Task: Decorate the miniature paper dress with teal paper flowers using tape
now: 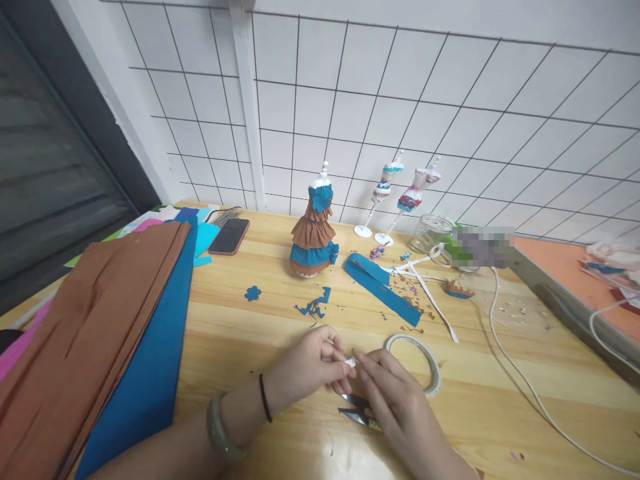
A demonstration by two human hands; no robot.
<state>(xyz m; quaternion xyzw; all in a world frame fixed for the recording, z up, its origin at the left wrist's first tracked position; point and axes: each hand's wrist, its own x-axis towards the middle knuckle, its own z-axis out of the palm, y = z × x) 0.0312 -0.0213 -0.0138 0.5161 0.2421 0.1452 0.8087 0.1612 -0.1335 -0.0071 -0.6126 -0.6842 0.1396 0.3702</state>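
Above the table, my left hand (320,357) is closed in a pinch on a small white piece (351,363), perhaps tape. My right hand (395,390) meets it there, thumb and fingertips closed at the piece's other edge. Partly under my right hand lie small scissors (357,410), blades apart. Just beyond it rests a roll of white tape (435,370). A blue flower cutout (253,293) and blue scraps (316,304) lie farther off. Behind them stands a small dress form (314,233) in ruffled brown and blue paper.
Brown sheets (100,300) over blue ones (145,380) cover the left side, near a phone (230,237). Folded blue strips (383,287), two slim dress forms (383,190), a glass jar (431,232) and a white cable (520,380) occupy the back and right.
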